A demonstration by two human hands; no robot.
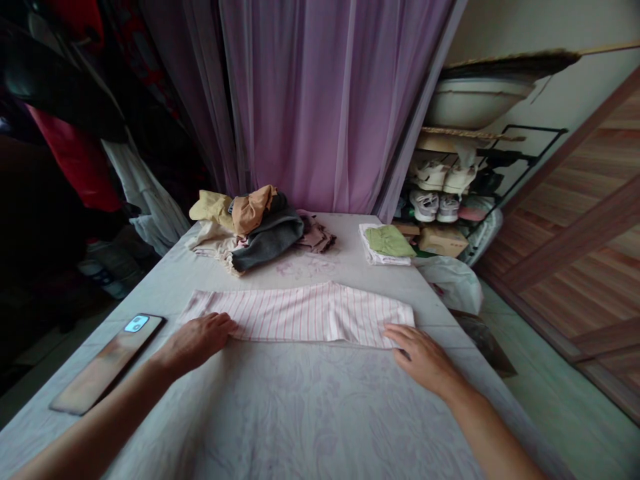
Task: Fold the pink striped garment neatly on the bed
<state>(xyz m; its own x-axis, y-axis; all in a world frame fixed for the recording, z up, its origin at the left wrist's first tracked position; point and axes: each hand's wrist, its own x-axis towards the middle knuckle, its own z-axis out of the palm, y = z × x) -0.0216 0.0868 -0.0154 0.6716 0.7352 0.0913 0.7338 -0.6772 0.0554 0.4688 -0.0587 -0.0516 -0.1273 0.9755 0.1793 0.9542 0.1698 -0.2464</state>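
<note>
Pressing down on each end of a pink-striped cloth (300, 313), the person's two hands lie flat on the bed (280, 413), which carries everything here. The left hand (197, 341) covers the cloth's left end, fingers (223, 325) spread and extended, gripping nothing; the right hand (423, 357) rests likewise at the right end, palm down, fingers loose on the fabric's near corner. Held this way, the cloth stays taut and smooth, a folded band lying crosswise in the middle of the bed. A phone (107, 363) lies near the left edge, just beside the left forearm, screen up and out of the cloth's way. Farther off, a heap of unfolded clothes (250, 227) sits toward the far left corner, while a small folded stack (386, 243) rests near the far right edge, apart from the heap. Behind hangs a lilac curtain (325, 100); a shoe rack (450, 187) stands to the right.
</note>
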